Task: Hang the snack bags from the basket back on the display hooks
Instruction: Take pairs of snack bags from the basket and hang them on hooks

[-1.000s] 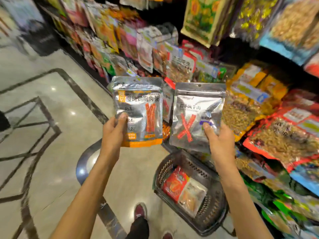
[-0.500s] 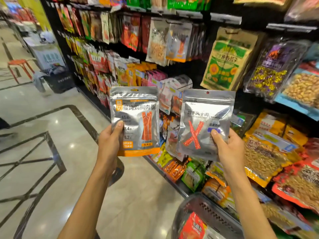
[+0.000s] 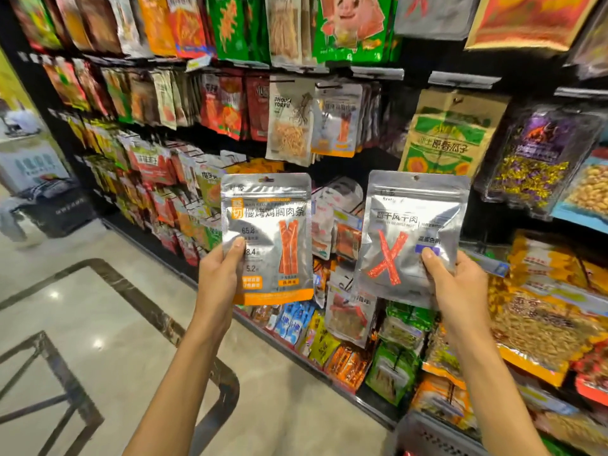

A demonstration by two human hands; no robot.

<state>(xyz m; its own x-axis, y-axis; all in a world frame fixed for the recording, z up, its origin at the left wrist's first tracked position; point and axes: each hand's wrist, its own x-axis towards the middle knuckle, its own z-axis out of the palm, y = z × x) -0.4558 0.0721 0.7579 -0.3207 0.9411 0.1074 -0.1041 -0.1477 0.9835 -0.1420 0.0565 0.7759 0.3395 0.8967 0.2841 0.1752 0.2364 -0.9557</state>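
The basket [image 3: 427, 437] is cut off by the bottom edge — only its dark rim shows. Each bag hides the fingers behind it. Small print on the right bag [image 3: 411, 235] is unreadable — far shelves [image 3: 98, 103] blur.

A black rack [image 3: 378, 166] of hooks runs along the right, hung with snack bags [image 3: 289, 123]. The basket [image 3: 427, 436] sits on the marble floor [image 3: 98, 324], near right.
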